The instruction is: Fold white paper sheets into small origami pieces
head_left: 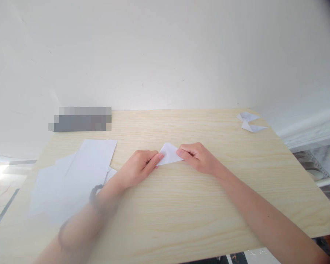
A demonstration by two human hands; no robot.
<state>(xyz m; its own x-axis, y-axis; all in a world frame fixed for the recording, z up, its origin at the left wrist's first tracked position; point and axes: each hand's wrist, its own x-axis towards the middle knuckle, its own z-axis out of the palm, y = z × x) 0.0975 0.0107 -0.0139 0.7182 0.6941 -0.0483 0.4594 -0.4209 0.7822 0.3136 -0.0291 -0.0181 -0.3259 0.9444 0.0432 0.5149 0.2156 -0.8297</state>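
A small piece of folded white paper is held just above the middle of the table, its top corner pointing away from me. My left hand pinches its left end, thumb on top. At the opposite end my right hand grips the paper between thumb and curled fingers. The parts of the paper under both hands are hidden. Dark bands circle my left wrist and forearm.
Loose white sheets lie overlapping on the left of the wooden table. Two folded paper shapes rest at the far right corner. A blurred-out dark object sits at the back left, by the white wall.
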